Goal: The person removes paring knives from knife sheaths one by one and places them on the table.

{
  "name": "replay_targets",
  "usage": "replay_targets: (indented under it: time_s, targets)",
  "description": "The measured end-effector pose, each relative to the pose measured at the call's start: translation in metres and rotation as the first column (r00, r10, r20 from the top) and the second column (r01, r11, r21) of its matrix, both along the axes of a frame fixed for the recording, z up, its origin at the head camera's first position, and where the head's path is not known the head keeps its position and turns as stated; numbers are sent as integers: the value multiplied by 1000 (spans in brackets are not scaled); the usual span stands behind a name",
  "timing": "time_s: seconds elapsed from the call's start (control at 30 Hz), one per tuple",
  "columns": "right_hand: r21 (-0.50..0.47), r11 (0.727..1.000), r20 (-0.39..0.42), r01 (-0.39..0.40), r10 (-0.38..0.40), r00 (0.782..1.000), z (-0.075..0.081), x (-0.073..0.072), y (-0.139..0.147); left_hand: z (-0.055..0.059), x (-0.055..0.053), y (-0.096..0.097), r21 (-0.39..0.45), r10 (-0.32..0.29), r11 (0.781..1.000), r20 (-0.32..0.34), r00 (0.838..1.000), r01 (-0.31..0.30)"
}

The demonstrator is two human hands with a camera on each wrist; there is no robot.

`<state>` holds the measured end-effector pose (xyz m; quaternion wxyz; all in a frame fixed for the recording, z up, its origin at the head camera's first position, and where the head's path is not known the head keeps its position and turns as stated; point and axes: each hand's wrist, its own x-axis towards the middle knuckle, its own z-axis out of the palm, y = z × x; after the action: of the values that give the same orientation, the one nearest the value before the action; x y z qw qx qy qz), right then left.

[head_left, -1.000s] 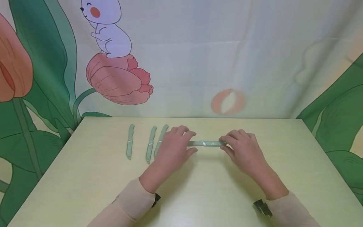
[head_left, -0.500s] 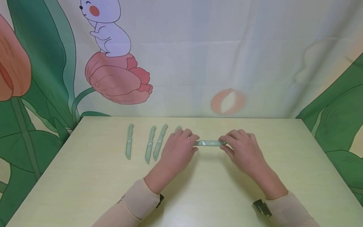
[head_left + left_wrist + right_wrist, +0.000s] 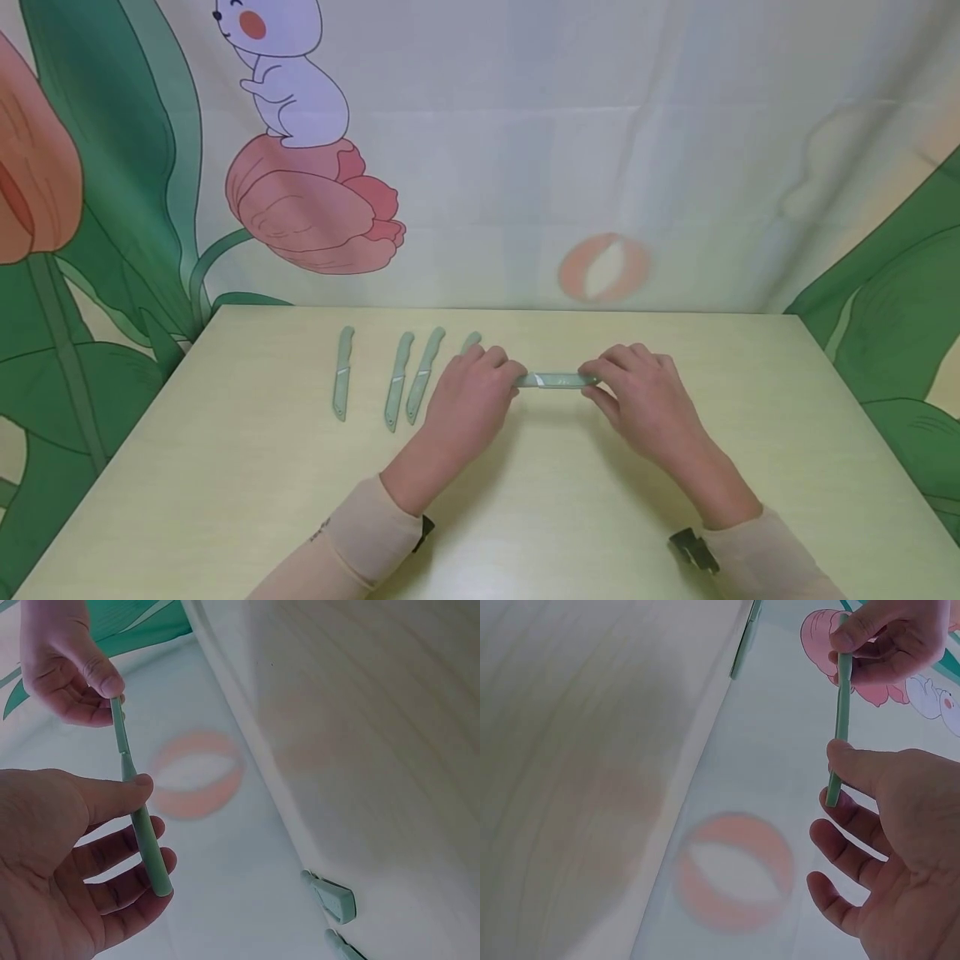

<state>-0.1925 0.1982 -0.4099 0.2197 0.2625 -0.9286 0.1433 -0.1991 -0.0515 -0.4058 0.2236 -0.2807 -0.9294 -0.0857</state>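
A small green paring knife (image 3: 555, 381) with a matching green blade cover is held level above the table, between both hands. My left hand (image 3: 474, 400) pinches its handle (image 3: 152, 859); in the left wrist view the thumb presses near the cover end while curled fingers support the other side. My right hand (image 3: 647, 402) grips the tip of the cover (image 3: 835, 784) between thumb and index finger, its other fingers spread loosely. The cover still sits over the blade, with a pale strip showing near the handle.
Left of the hands, several like knives lie on the pale table (image 3: 247, 467): one far left (image 3: 342, 375), two close together (image 3: 397, 383), and one (image 3: 471, 340) partly hidden behind the left hand. A printed curtain (image 3: 480, 167) hangs behind the table's back edge.
My left hand has shifted right along the knife's handle, and its spread thumb and fingers have come together on it. Another knife behind that hand has come into view. My right hand stays put.
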Motion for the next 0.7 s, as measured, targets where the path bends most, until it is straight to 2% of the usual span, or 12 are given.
replay_targets:
  time_s: [0.4,0.7]
  targets:
    - [32,999,-20,-37,38,999,6,-3,-8,2,-1,0,-39,34,999,-10,999,-35]
    - [119,990,-18,-74,76,997,8,-6,-26,1,-2,1,-56,38,998,-25,999,-39]
